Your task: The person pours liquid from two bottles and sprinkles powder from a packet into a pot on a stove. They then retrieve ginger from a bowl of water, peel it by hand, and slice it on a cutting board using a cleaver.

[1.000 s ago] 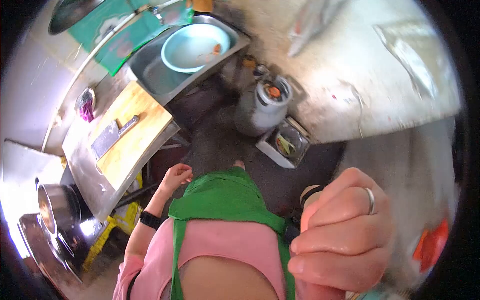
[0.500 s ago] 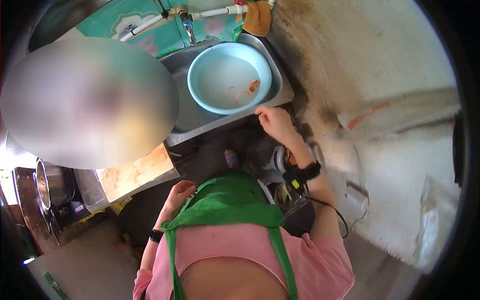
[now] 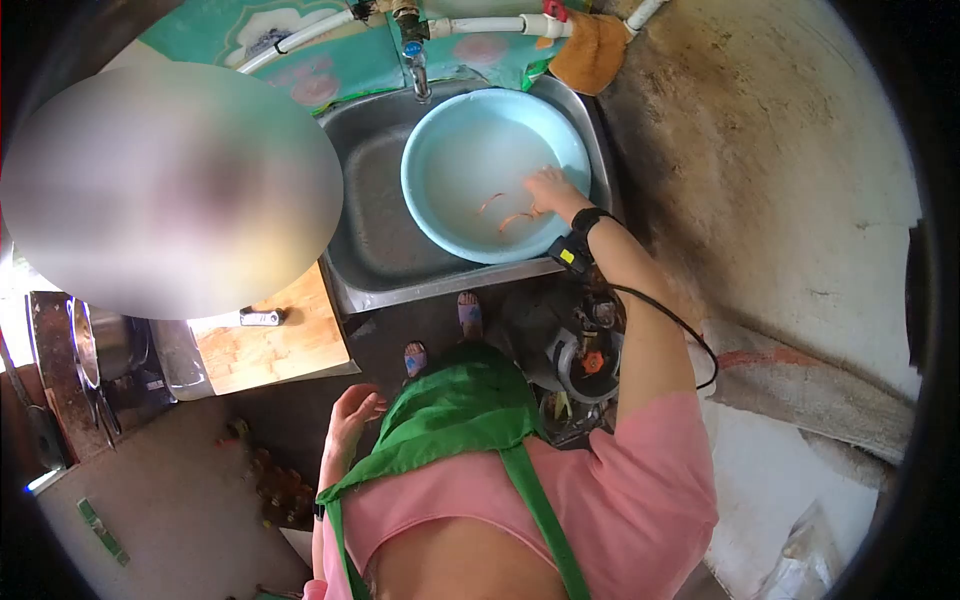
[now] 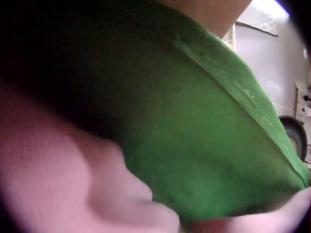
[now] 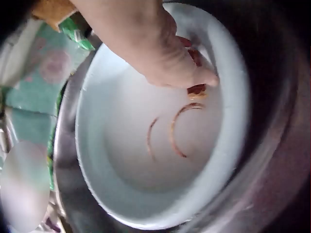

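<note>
Over my pink top I am wearing a green apron, and beside it my left grip is hanging released, its fingers loosely bent round nothing. To the left a wooden board is lying on the counter, a knife handle showing on it. Further out, my right grip is resting inside a light blue basin, across a reddish-brown piece near the basin's right wall; my hand is hiding much of it, so I cannot tell whether my fingers are clasping it. Two thin curved strips are lying beside it in cloudy water. The basin is sitting in a metal sink, and beyond, an orange-brown cloth is hanging by a white pipe
</note>
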A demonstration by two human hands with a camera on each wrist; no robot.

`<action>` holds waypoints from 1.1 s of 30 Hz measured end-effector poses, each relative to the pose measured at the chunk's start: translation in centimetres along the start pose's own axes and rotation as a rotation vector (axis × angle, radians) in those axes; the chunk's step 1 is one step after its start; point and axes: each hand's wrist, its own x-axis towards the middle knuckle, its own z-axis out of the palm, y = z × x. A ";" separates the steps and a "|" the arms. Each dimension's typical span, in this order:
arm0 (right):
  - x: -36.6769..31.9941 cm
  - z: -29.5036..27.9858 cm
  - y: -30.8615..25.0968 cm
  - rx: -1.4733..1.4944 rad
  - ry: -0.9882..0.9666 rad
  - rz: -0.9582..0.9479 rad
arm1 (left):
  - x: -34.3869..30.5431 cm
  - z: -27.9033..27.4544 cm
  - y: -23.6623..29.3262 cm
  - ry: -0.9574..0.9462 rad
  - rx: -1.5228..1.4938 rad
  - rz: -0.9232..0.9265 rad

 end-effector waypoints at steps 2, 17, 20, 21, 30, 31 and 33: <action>-0.2 0.9 -0.2 -0.018 -0.108 -0.028 | 0.4 0.0 -0.3 0.003 -0.011 0.001; 0.4 -2.0 -8.1 0.282 -0.041 -0.204 | 2.0 2.0 0.6 0.032 -0.002 -0.054; 2.3 -1.0 -8.1 0.298 -0.125 -0.192 | 1.9 2.3 1.2 0.004 0.005 -0.003; 3.4 -0.8 -7.0 0.319 -0.211 -0.125 | 2.0 2.1 1.2 0.012 0.001 -0.001; 2.5 -7.5 -2.6 1.356 -0.045 -0.127 | 5.4 4.7 7.8 -0.201 0.029 0.098; 1.4 -9.0 -2.9 1.478 -0.064 -0.216 | 7.1 5.6 8.6 -0.221 -0.003 0.151; -0.2 -11.7 -3.7 1.494 -0.071 -0.248 | 10.2 7.9 11.1 -0.239 -0.012 0.254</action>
